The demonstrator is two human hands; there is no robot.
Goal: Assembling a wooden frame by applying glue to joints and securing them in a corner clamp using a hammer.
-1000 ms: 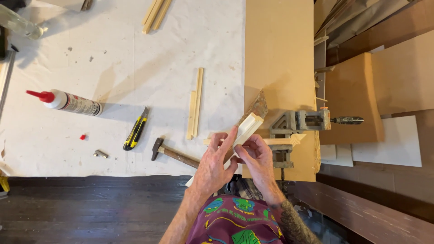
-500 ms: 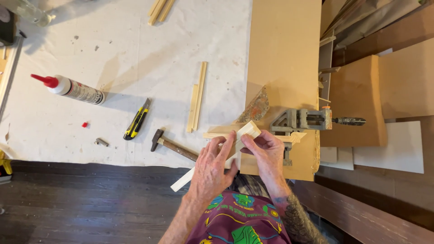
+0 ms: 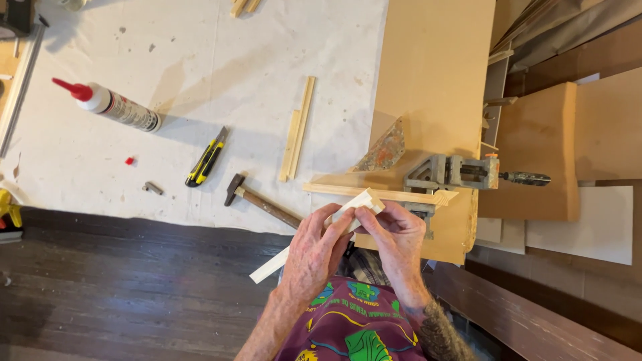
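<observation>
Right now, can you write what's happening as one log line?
left hand: holds wood strip | right hand: pinches strip's mitred end | corner clamp: grips moulding | hammer: on cloth

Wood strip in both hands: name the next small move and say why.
Probably lower the mitred end of the wood strip toward the corner clamp. Left hand and right hand pinch that end just short of the strip already lying in the clamp.

Both hands grip a pale wooden moulding strip [image 3: 314,237]: left hand [image 3: 317,257] around its middle, right hand [image 3: 396,237] pinching its two-o'clock end. A hammer [image 3: 257,200] lies at ten o'clock, a corner clamp [image 3: 451,172] at one o'clock.
</observation>
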